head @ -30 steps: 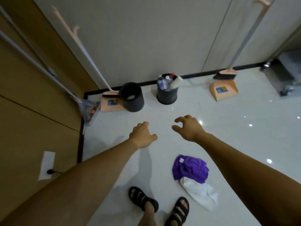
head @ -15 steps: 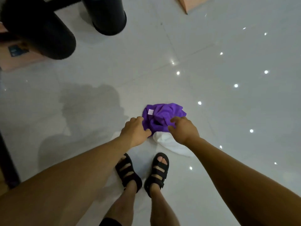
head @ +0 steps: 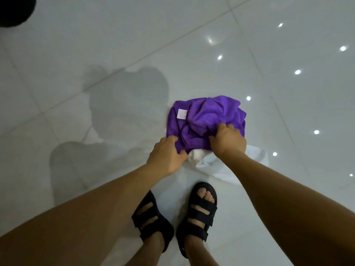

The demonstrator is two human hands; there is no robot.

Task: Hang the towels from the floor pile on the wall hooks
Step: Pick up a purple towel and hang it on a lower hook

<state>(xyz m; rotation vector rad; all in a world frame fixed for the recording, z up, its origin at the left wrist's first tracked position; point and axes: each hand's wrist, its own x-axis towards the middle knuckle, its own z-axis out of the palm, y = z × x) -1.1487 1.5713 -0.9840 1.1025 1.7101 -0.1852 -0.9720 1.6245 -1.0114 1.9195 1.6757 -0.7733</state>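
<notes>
Both hands have dropped from mid-air onto the pile: the left hand [head: 166, 153] and right hand [head: 227, 139] now pinch the near edge of the purple towel [head: 208, 116], which lies over the white towel [head: 221, 166]; lifting looks imminent. Beyond, glossy white floor tiles [head: 134, 35].

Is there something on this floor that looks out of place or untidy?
Yes. A crumpled purple towel lies on the glossy tiled floor, bunched on top of a white towel. Towels do not belong there. The left hand and right hand both touch the purple one.
</notes>
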